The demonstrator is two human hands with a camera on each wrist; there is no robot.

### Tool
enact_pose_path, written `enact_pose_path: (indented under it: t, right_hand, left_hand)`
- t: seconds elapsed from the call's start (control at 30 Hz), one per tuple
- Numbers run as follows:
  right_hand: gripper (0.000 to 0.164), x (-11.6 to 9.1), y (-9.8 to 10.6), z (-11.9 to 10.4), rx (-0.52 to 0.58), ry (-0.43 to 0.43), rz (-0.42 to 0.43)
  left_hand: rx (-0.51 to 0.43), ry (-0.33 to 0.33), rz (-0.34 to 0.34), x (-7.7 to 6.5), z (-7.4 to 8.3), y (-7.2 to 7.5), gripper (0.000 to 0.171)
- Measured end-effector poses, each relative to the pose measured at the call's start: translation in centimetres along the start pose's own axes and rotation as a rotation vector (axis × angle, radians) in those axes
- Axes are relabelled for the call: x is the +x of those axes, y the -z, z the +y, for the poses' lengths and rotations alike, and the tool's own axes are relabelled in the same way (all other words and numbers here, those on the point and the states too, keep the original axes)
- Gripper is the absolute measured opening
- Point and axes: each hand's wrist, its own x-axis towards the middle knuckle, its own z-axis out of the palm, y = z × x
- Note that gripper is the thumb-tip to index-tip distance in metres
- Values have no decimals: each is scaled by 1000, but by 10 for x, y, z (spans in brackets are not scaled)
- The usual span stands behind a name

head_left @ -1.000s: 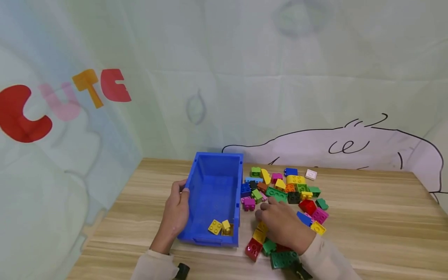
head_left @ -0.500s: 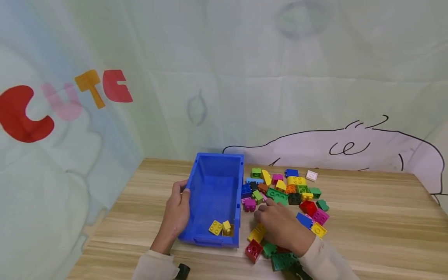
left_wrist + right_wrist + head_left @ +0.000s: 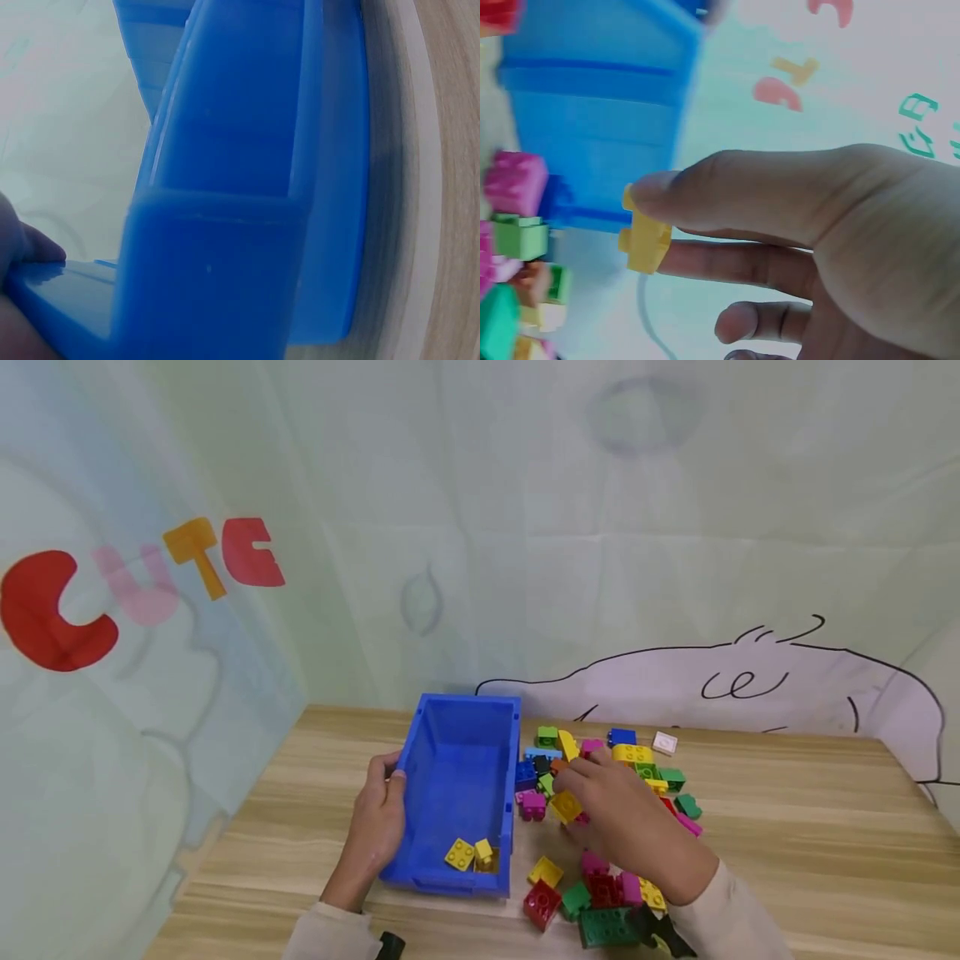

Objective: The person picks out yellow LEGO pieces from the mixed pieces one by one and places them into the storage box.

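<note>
A blue plastic bin (image 3: 465, 785) stands on the table, with a few yellow toy bricks (image 3: 460, 855) in its near right corner. My left hand (image 3: 377, 818) grips the bin's left rim, thumb on top; in the left wrist view the thumb and fingers (image 3: 26, 247) show at the left edge. My right hand (image 3: 626, 814) pinches a yellow toy brick (image 3: 648, 238) between thumb and finger, raised over the pile to the right of the bin. In the head view this yellow brick (image 3: 566, 807) shows under the fingertips.
Many coloured toy bricks lie right of the bin, including a magenta brick (image 3: 533, 806) and a blue brick (image 3: 622, 737). Nearer bricks include a red brick (image 3: 542, 904), a yellow brick (image 3: 546, 871) and a dark green brick (image 3: 609, 928). A fabric backdrop (image 3: 480, 568) rises behind the table.
My right hand has picked up a yellow brick from the near pile and lifted it up and away, uncovering magenta and red bricks beneath. My left hand still grips the bin.
</note>
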Motion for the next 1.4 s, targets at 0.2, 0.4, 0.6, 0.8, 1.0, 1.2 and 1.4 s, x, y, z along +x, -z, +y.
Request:
enact_pose_path:
  t: [0.2, 0.4, 0.6, 0.8, 1.0, 1.2, 1.4]
  right_hand:
    - [38, 5, 17, -6, -10, 31, 132]
    - [44, 11, 22, -16, 12, 70, 198]
    - [42, 21, 16, -28, 110, 109, 201]
    - [40, 30, 2, -38, 180, 132, 143]
    - [35, 37, -11, -48, 156, 141, 63]
    - [34, 39, -19, -53, 128, 138, -11]
    - [33, 39, -24, -55, 125, 121, -75]
  left_hand:
    - [6, 5, -4, 0, -3, 1, 35]
    - [3, -4, 12, 0, -3, 1, 34]
    - [6, -7, 13, 1, -1, 0, 33]
    - [-2, -6, 8, 0, -1, 0, 33]
    - [-11, -8, -1, -1, -1, 1, 33]
    - [-12, -12, 1, -1, -1, 1, 33]
    - [-8, -16, 13, 0, -2, 0, 33]
